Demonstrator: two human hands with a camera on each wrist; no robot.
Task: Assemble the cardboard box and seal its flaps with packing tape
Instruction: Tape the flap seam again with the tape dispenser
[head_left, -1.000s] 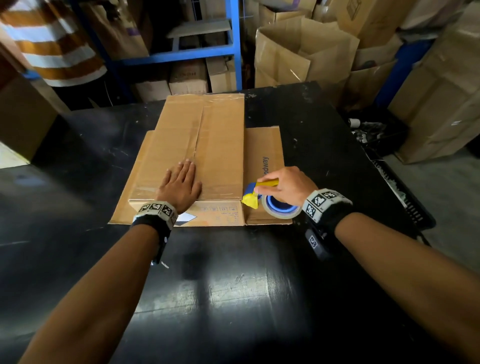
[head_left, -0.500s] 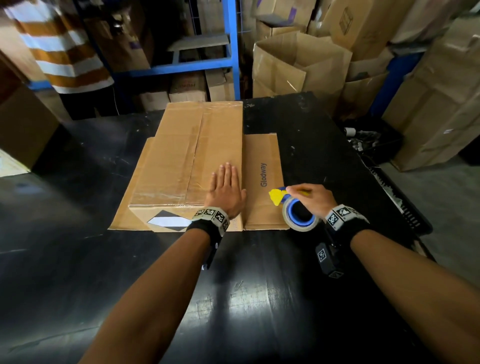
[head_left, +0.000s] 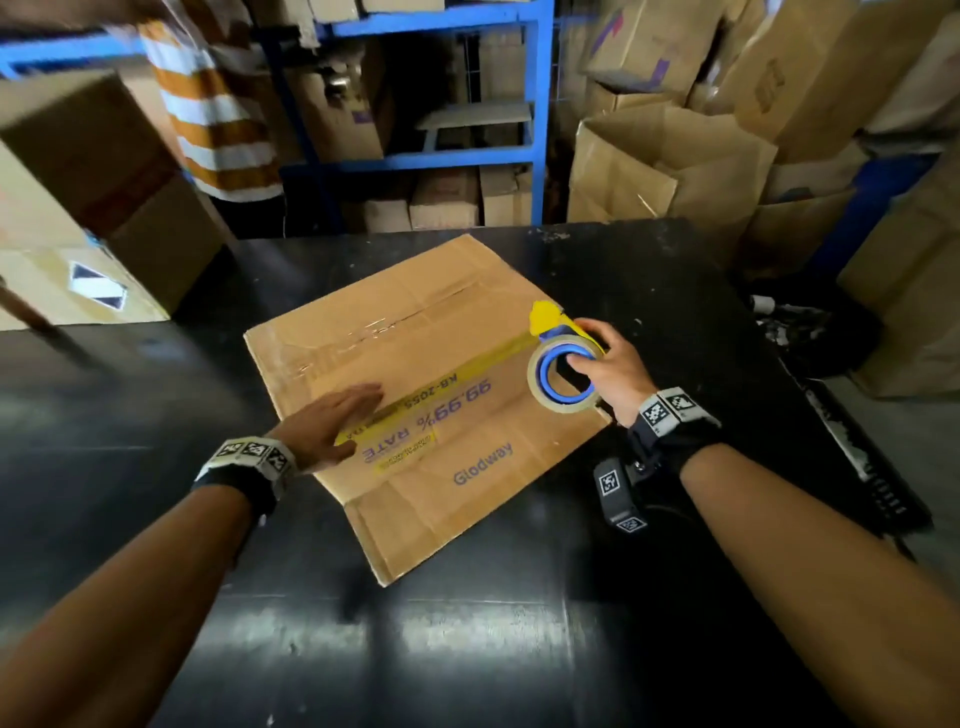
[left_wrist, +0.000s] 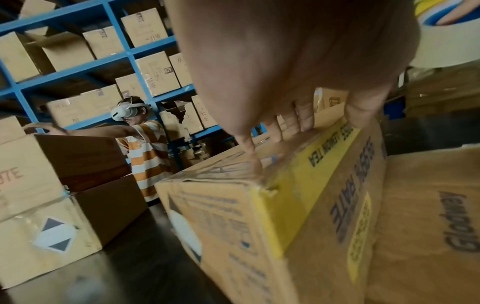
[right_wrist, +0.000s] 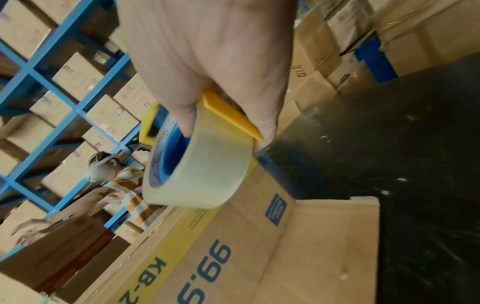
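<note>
Pressing flat on one cardboard box (head_left: 441, 395), left hand (head_left: 324, 428) with fingers straight, right hand (head_left: 605, 364) beside it gripping one tape roll (head_left: 561, 376) in yellow dispenser (head_left: 545, 316), black table (head_left: 467, 649) beneath

Site: warehouse packing area | Evidence: blue steel racking (left_wrist: 109, 43) loaded with brown cartons (left_wrist: 155, 72); loose open cartons (head_left: 670, 166) heaped behind black worktable (head_left: 467, 649) | Also noted: second worker (left_wrist: 145, 152) in striped shirt (headset worn) handling big carton (left_wrist: 78, 156).
</note>
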